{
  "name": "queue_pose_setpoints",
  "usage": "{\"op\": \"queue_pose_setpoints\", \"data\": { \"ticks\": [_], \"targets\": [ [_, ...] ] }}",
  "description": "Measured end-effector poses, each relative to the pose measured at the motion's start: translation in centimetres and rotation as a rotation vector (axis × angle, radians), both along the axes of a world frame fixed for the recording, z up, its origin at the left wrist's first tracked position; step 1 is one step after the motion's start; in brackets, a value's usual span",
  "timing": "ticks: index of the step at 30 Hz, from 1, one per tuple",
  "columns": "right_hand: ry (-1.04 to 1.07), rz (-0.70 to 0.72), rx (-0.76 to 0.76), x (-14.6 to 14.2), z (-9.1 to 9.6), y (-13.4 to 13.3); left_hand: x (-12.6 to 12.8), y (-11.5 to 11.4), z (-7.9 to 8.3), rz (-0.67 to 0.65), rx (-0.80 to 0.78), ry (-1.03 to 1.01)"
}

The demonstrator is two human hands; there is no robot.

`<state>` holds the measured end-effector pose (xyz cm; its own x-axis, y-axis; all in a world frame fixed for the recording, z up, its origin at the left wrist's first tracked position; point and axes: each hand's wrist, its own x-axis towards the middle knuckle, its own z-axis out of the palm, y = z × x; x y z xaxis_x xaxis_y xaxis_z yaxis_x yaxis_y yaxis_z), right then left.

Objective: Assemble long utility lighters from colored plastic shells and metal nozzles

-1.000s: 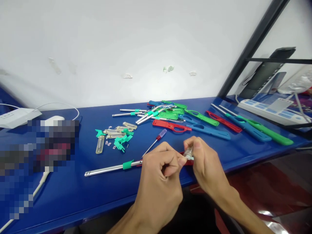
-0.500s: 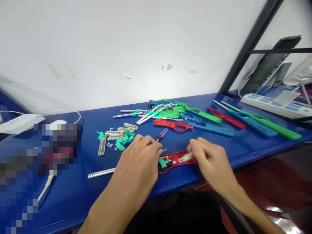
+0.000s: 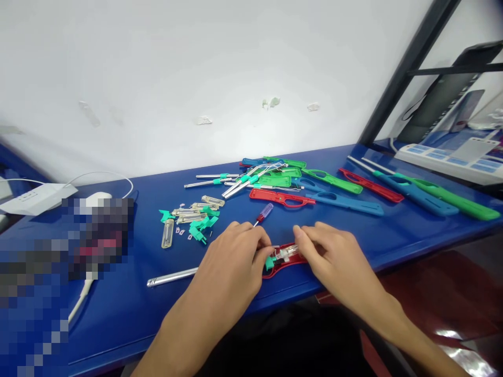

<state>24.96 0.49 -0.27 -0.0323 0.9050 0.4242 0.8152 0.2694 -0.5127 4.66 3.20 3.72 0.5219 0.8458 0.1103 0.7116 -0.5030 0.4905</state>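
A red half-shell of a long-nosed lighter lies on the blue table below both hands. Its silver tube sticks out to the left from under my left hand. That hand is closed on the shell beside the teal trigger, its thumb and forefinger drawn together. My right hand pinches a clear fuel tank, which rests along the shell with its tip close to the trigger. My fingers hide part of the tank and the shell's right end.
Beyond my hands lies a screwdriver. Left of it are several clear tanks and teal triggers. Shells and tubes are heaped behind, near a red shell. Lighters with tubes, one blue, lie right, by a power strip.
My right hand has brought the fuel tank leftward and down into the red shell, near the trigger. My left hand stays on the shell. The view has shifted slightly.
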Motion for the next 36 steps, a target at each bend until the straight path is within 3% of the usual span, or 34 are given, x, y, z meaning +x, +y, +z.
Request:
{"op": "queue_pose_setpoints", "data": {
  "ticks": [9, 36],
  "targets": [
    [0.099, -0.106, 0.032, 0.63, -0.04, -0.54, 0.18, -0.03, -0.13, -0.002, 0.038, -0.022],
    [0.042, -0.095, 0.022, 0.21, 0.07, -0.27, 0.34, 0.0, -0.12, -0.055, 0.066, -0.004]
  ]
}}
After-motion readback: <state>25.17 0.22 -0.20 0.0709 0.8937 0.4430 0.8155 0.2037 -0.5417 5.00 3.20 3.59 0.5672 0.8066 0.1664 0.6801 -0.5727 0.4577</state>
